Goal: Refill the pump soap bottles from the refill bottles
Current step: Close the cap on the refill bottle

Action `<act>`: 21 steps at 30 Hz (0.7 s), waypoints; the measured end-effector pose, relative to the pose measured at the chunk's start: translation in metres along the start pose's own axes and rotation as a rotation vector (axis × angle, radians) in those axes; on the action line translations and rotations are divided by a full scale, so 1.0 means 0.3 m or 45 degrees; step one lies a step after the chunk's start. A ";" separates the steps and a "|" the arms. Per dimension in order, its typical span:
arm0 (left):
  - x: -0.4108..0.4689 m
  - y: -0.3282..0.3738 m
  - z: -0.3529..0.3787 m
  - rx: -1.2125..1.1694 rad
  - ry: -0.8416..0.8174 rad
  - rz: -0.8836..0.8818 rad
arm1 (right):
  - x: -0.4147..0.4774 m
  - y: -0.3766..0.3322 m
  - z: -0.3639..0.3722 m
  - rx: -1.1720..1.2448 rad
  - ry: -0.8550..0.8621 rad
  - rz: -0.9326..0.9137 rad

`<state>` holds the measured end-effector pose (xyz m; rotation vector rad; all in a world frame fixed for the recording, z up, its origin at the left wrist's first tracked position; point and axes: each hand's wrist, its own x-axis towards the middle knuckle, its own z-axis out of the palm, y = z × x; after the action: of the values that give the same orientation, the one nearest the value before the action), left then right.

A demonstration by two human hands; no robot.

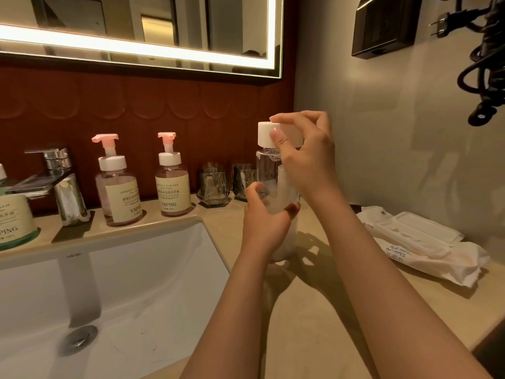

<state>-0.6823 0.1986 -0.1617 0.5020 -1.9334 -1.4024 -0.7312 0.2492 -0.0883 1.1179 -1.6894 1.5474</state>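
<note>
Two YAPING pumps [117, 187] [172, 184] | left hand [263, 218] — refill bottle [266, 170] | right hand [308, 157] — cap [265, 132]

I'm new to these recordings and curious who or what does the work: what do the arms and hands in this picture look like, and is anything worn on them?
They are a person's own, the left hand and the right hand, without gloves. Both arms are uncovered to the picture's edge: no sleeve shows. I see no watch, bracelet or ring.
</note>
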 end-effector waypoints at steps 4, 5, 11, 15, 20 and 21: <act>-0.002 -0.005 0.001 0.007 0.024 0.012 | 0.009 0.010 0.002 0.225 0.023 0.146; -0.001 -0.007 0.000 0.004 0.032 0.009 | 0.013 0.015 0.000 0.255 0.034 0.189; 0.004 -0.007 0.000 -0.006 0.022 -0.001 | 0.016 0.008 -0.003 0.580 -0.106 0.365; -0.002 -0.003 0.000 -0.002 0.020 0.010 | 0.007 0.006 -0.004 0.372 -0.126 0.240; -0.002 -0.004 -0.001 -0.004 0.029 0.014 | 0.011 0.003 -0.006 0.299 -0.005 0.225; -0.002 -0.005 -0.002 -0.004 0.031 0.015 | 0.015 0.007 -0.007 0.279 0.016 0.224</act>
<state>-0.6815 0.1983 -0.1633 0.5032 -1.9116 -1.3854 -0.7353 0.2503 -0.0851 1.0869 -1.6779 1.8831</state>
